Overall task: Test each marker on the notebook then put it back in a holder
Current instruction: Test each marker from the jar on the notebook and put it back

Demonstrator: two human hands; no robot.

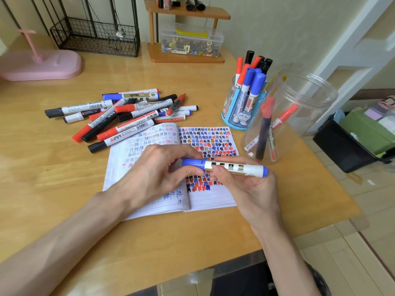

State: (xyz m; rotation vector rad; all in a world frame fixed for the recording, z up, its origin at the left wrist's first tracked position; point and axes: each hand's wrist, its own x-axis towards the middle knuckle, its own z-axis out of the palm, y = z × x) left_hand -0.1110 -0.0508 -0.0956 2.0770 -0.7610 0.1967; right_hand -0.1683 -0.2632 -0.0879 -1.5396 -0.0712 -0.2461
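Blue marker (224,166): one, level over the notebook (149,201), centre frame.
Left hand (154,174): fingers pinch its cap.
Right hand (245,189): fingers wrapped round its barrel.
Clear jar (310,99): I count two markers inside, right of frame.
Pile (128,108): upper left, too overlapped for me to count.

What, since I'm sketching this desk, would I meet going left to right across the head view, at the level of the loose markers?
Loose pile of red, blue and black markers, blue cartoon-printed marker holder, clear plastic jar, black container on the floor.
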